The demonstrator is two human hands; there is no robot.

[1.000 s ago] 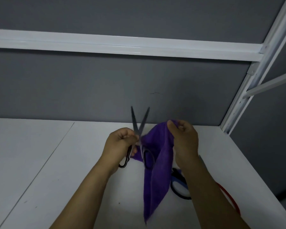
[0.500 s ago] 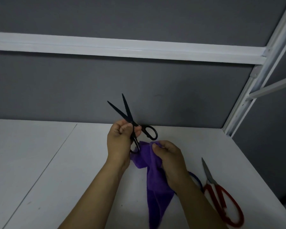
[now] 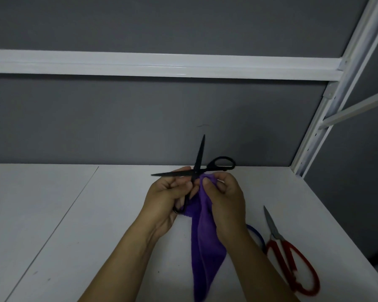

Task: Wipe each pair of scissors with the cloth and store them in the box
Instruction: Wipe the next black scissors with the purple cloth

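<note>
Left hand (image 3: 168, 192) grips black scissors (image 3: 199, 158) by one handle, blades splayed above the surface (image 3: 52, 214). Right hand (image 3: 225, 199) pinches purple cloth (image 3: 205, 240) at the pivot. Best wipe pivot-to-tip, fingers behind the edge. Red scissors (image 3: 292, 264) lie right; box unseen.

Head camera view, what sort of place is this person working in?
Likely a plain workstation bay: a white tabletop, a grey panel wall behind it, and a white metal frame with a slotted upright. The left hand holds black scissors, the right hand a purple cloth.
</note>
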